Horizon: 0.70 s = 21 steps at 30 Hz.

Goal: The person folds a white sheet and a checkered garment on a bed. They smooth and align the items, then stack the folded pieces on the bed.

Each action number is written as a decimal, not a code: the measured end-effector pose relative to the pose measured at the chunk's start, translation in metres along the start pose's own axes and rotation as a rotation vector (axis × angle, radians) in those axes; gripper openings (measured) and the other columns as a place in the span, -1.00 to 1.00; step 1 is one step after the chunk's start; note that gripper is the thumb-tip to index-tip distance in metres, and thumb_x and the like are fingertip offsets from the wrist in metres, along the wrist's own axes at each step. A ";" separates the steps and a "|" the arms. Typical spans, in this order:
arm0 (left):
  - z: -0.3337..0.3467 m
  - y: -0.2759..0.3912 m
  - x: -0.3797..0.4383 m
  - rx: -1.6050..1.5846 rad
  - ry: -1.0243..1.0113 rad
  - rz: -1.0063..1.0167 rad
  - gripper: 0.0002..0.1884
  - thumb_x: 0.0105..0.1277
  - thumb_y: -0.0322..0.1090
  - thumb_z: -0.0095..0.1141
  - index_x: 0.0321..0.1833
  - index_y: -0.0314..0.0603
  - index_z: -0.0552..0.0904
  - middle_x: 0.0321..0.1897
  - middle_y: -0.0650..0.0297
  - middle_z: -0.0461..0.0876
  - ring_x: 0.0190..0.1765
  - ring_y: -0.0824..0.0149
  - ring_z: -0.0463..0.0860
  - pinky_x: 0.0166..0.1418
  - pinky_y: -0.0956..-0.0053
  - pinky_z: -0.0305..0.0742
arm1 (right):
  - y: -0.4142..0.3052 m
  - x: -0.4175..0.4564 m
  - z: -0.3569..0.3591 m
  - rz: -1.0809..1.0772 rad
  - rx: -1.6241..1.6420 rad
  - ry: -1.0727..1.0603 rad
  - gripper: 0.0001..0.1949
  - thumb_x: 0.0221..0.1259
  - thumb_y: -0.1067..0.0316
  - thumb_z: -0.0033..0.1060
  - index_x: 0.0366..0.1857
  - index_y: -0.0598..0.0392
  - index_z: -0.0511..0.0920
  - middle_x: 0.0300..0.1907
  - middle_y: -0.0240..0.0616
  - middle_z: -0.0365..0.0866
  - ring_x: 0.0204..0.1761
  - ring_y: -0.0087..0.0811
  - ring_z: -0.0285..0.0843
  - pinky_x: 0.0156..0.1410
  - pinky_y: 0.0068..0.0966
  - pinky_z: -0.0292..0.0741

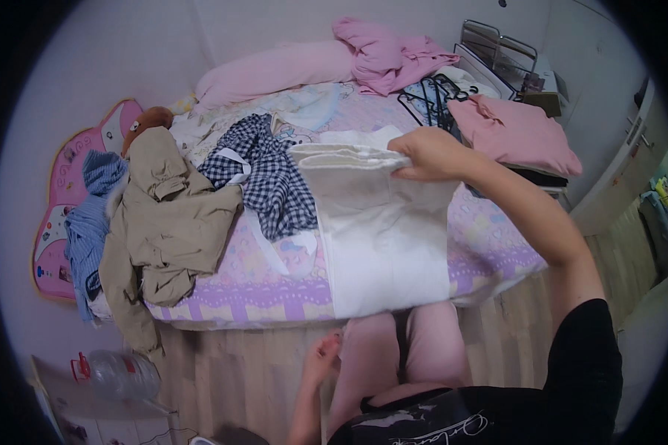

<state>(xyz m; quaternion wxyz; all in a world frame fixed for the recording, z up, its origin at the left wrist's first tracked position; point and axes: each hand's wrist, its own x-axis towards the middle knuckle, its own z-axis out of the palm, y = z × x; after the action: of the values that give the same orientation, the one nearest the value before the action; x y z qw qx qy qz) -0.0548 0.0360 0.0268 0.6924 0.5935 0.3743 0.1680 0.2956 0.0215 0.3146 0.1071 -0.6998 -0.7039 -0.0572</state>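
My right hand [430, 154] grips the top edge of a folded white cloth garment [387, 256], likely trousers, which hangs down over the near side of the bed. Down by my left thigh is my left hand [327, 350], its fingers bent and nothing visible in it. Left of the white cloth lies a navy and white gingham garment [278, 183] with white straps. Beside that, a khaki jacket [172, 217] is spread out, one sleeve hanging over the bed's edge. A blue striped shirt [89, 233] lies at the far left.
The bed [245, 308] has a pink headboard [61, 245]. Pink bedding [278, 69] lies along the wall. Black hangers [434, 103] and a pink cushion [520, 133] are at the back right. A large plastic bottle [123, 375] stands at lower left; a door [626, 167] is at right.
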 end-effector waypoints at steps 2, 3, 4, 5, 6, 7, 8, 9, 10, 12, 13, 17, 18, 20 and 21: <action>-0.010 0.013 -0.006 0.004 0.119 0.178 -0.86 0.17 -0.37 0.05 -0.22 -0.19 0.53 -0.40 0.38 0.54 -0.37 0.55 0.44 -0.28 0.66 0.34 | -0.053 -0.046 -0.030 -0.159 -0.037 0.048 -0.78 -0.27 0.25 0.22 -0.52 0.06 0.44 -0.61 -0.20 0.45 -0.49 -0.13 0.45 -0.42 -0.29 0.34; -0.018 0.012 -0.002 0.026 0.193 0.267 -0.86 0.17 -0.36 0.05 -0.23 -0.19 0.54 -0.41 0.38 0.53 -0.37 0.55 0.44 -0.29 0.66 0.34 | -0.079 -0.073 -0.044 -0.239 -0.047 0.051 -0.79 -0.25 0.24 0.19 -0.51 0.04 0.43 -0.63 -0.23 0.44 -0.51 -0.15 0.45 -0.45 -0.28 0.36; -0.034 0.011 0.004 0.137 0.217 0.309 -0.86 0.19 -0.36 0.03 -0.23 -0.21 0.53 -0.40 0.38 0.53 -0.37 0.54 0.44 -0.29 0.65 0.34 | -0.105 -0.102 -0.055 -0.317 -0.062 0.053 -0.81 -0.24 0.26 0.16 -0.50 0.04 0.43 -0.65 -0.26 0.41 -0.56 -0.17 0.43 -0.49 -0.29 0.34; -0.043 0.014 0.009 0.247 0.238 0.353 -0.86 0.20 -0.36 0.01 -0.22 -0.22 0.53 -0.40 0.38 0.53 -0.36 0.54 0.44 -0.29 0.64 0.34 | -0.130 -0.132 -0.065 -0.392 -0.081 0.055 -0.83 -0.23 0.29 0.13 -0.49 0.04 0.43 -0.66 -0.28 0.38 -0.60 -0.19 0.40 -0.53 -0.30 0.33; -0.025 0.046 0.001 0.014 0.404 0.237 -0.81 0.17 -0.38 0.01 -0.17 -0.25 0.51 -0.31 0.32 0.52 -0.27 0.52 0.45 -0.20 0.63 0.35 | -0.151 -0.160 -0.068 -0.432 -0.009 -0.048 -0.86 -0.20 0.33 0.05 -0.50 0.05 0.41 -0.67 -0.33 0.34 -0.64 -0.28 0.37 -0.59 -0.36 0.31; -0.020 0.067 -0.001 -0.018 0.404 0.281 -0.78 0.15 -0.40 0.01 -0.14 -0.27 0.49 -0.25 0.28 0.51 -0.21 0.48 0.45 -0.13 0.60 0.35 | -0.171 -0.184 -0.066 -0.470 0.059 -0.099 -0.88 -0.21 0.33 0.01 -0.51 0.03 0.41 -0.69 -0.37 0.32 -0.65 -0.36 0.36 -0.62 -0.43 0.30; -0.015 0.089 -0.003 -0.049 0.403 0.325 -0.75 0.14 -0.42 0.00 -0.11 -0.28 0.48 -0.19 0.23 0.51 -0.15 0.45 0.46 -0.06 0.57 0.36 | -0.191 -0.207 -0.060 -0.565 0.103 -0.096 -0.88 -0.23 0.32 -0.01 -0.52 0.02 0.40 -0.70 -0.40 0.28 -0.65 -0.43 0.35 -0.63 -0.50 0.29; -0.023 0.100 -0.001 0.142 0.235 0.533 -0.73 0.13 -0.44 -0.01 -0.09 -0.29 0.48 -0.15 0.19 0.50 -0.11 0.40 0.47 -0.01 0.54 0.35 | -0.203 -0.233 -0.051 -0.583 0.163 -0.161 -0.88 -0.23 0.31 -0.02 -0.54 0.03 0.39 -0.69 -0.41 0.27 -0.65 -0.46 0.34 -0.63 -0.53 0.28; -0.018 0.105 0.006 0.253 0.178 0.711 -0.72 0.14 -0.41 -0.02 -0.06 -0.28 0.48 -0.10 0.16 0.49 -0.04 0.31 0.44 0.06 0.48 0.30 | -0.216 -0.255 -0.038 -0.576 0.264 -0.207 -0.89 -0.23 0.32 -0.04 -0.55 0.04 0.38 -0.67 -0.40 0.29 -0.64 -0.47 0.34 -0.62 -0.55 0.27; 0.007 0.120 0.016 0.486 0.000 0.960 -0.68 0.16 -0.36 -0.04 0.00 -0.24 0.45 0.01 0.12 0.43 0.10 0.14 0.35 0.19 0.36 0.18 | -0.228 -0.288 -0.012 -0.504 0.313 -0.353 -0.83 -0.18 0.30 0.08 -0.43 0.01 0.44 -0.64 -0.44 0.31 -0.60 -0.48 0.37 -0.55 -0.59 0.30; 0.023 0.126 0.009 0.618 -0.098 1.024 -0.65 0.17 -0.33 -0.05 0.03 -0.21 0.43 0.07 0.11 0.39 0.17 0.06 0.28 0.24 0.30 0.10 | -0.230 -0.295 -0.002 -0.456 0.375 -0.395 -0.81 -0.18 0.28 0.11 -0.42 0.01 0.44 -0.60 -0.41 0.34 -0.56 -0.44 0.40 -0.52 -0.56 0.35; 0.089 0.084 -0.004 1.241 -0.692 0.976 -0.50 0.25 -0.03 -0.22 0.21 -0.05 0.26 0.25 0.12 0.14 0.31 0.06 0.03 0.31 0.16 -0.08 | -0.243 -0.300 0.011 -0.370 0.425 -0.374 -0.81 -0.17 0.27 0.12 -0.43 0.04 0.42 -0.55 -0.35 0.39 -0.48 -0.36 0.45 -0.42 -0.45 0.41; 0.093 0.065 -0.008 1.340 -0.726 0.940 -0.48 0.25 0.02 -0.26 0.24 -0.02 0.22 0.27 0.13 0.09 0.32 0.07 0.00 0.32 0.14 -0.10 | -0.245 -0.301 0.019 -0.366 0.436 -0.358 -0.82 -0.17 0.27 0.10 -0.46 0.05 0.41 -0.55 -0.33 0.39 -0.47 -0.33 0.45 -0.42 -0.43 0.42; 0.089 0.037 -0.014 1.435 -0.749 0.909 -0.45 0.25 0.05 -0.29 0.27 0.01 0.17 0.29 0.14 0.04 0.34 0.08 -0.02 0.32 0.12 -0.12 | -0.243 -0.304 0.036 -0.356 0.346 -0.379 -0.84 -0.15 0.28 0.07 -0.48 0.06 0.39 -0.54 -0.31 0.41 -0.43 -0.31 0.47 -0.40 -0.40 0.43; 0.089 0.030 -0.019 1.425 -0.753 0.920 -0.45 0.25 0.05 -0.28 0.27 0.01 0.15 0.30 0.14 0.02 0.34 0.08 -0.03 0.33 0.13 -0.12 | -0.242 -0.310 0.044 -0.342 0.340 -0.399 -0.85 -0.15 0.28 0.07 -0.49 0.06 0.40 -0.53 -0.31 0.41 -0.43 -0.30 0.47 -0.40 -0.40 0.43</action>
<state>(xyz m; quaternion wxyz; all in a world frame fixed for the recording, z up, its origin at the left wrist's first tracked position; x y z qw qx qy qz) 0.0022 -0.0318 0.0625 0.1051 0.9844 -0.1327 -0.0474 0.0507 -0.2731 0.2170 0.0709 -0.5408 -0.8180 0.1827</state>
